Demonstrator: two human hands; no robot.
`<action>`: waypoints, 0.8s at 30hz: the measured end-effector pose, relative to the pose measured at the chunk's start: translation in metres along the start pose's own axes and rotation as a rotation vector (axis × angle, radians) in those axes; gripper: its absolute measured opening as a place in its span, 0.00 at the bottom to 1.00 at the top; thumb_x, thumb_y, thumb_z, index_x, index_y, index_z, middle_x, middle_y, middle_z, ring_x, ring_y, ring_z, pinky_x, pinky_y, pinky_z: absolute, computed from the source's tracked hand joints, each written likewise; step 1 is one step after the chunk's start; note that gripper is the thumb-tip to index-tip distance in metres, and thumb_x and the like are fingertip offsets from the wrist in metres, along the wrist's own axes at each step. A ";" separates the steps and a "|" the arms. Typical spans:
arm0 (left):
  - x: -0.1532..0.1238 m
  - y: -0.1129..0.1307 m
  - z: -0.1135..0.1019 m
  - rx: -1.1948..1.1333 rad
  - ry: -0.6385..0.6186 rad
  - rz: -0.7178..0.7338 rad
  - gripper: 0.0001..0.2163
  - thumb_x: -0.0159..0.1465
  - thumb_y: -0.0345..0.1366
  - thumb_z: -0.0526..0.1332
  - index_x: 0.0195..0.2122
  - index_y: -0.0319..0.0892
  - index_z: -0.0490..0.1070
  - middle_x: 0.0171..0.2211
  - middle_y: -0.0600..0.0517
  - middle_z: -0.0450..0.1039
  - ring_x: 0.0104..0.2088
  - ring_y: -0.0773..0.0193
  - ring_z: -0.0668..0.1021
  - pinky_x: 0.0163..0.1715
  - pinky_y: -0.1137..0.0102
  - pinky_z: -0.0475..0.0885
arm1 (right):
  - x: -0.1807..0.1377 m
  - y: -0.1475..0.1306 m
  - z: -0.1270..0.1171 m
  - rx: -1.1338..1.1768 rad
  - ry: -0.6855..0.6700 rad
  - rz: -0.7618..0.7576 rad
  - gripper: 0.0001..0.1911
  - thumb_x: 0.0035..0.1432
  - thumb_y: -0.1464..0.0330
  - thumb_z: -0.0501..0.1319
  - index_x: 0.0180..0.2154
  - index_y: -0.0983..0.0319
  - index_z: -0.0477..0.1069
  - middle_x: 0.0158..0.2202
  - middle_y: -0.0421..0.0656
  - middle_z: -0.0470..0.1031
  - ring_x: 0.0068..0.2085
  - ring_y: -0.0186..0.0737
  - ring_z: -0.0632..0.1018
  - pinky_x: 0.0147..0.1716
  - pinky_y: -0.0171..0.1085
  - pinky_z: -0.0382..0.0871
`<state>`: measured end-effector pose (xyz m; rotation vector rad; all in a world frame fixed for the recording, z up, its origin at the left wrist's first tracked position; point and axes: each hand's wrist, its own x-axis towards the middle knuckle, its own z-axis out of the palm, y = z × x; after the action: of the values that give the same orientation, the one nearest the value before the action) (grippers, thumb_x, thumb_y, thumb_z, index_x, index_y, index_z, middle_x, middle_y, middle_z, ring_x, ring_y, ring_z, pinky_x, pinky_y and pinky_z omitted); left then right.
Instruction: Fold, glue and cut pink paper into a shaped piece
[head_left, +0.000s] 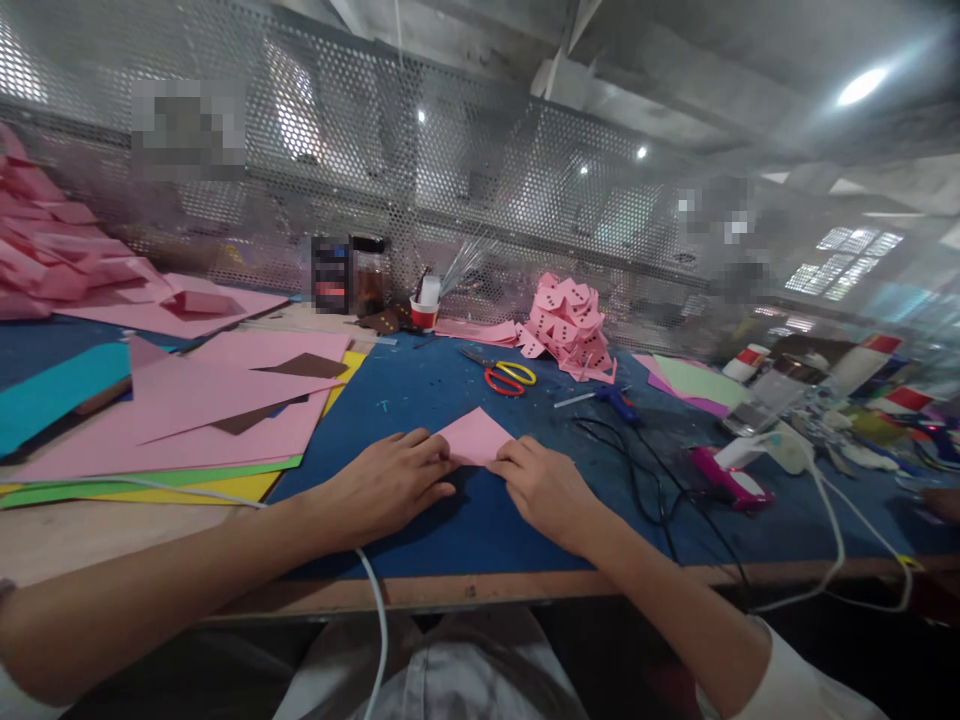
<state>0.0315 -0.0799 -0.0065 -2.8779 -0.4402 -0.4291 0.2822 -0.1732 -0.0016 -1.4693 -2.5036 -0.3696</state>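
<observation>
A small piece of pink paper [477, 437] lies on the blue mat, its point facing away from me. It looks folded into a triangle. My left hand [394, 485] is closed at its left corner, the fingers curled over it and the thumb stretched out below. At the right corner, my right hand [544, 490] is closed too, fingertips pinched together on the paper. Both corners are hidden under my fingers. Just beyond the paper lie scissors [510, 377] with one red and one yellow handle.
Coloured sheets [225, 390] are stacked at left, beside a pink paper pile [67, 240]. Dotted pink pieces [566, 325] form a heap at the back. A blue glue gun [619, 403] with a black cord and a magenta device [731, 478] stand at right. A white cable [375, 600] hangs over the edge.
</observation>
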 end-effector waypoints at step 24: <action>-0.004 0.001 -0.004 -0.008 0.013 -0.073 0.13 0.75 0.37 0.52 0.45 0.41 0.76 0.39 0.46 0.73 0.40 0.58 0.75 0.38 0.65 0.72 | -0.031 0.013 -0.005 0.045 0.077 0.240 0.16 0.63 0.80 0.55 0.43 0.60 0.77 0.43 0.45 0.78 0.44 0.43 0.75 0.39 0.38 0.73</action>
<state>0.0269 -0.0830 -0.0041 -2.8718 -0.5438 -0.4627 0.3088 -0.1937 -0.0048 -1.6798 -2.2293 -0.3188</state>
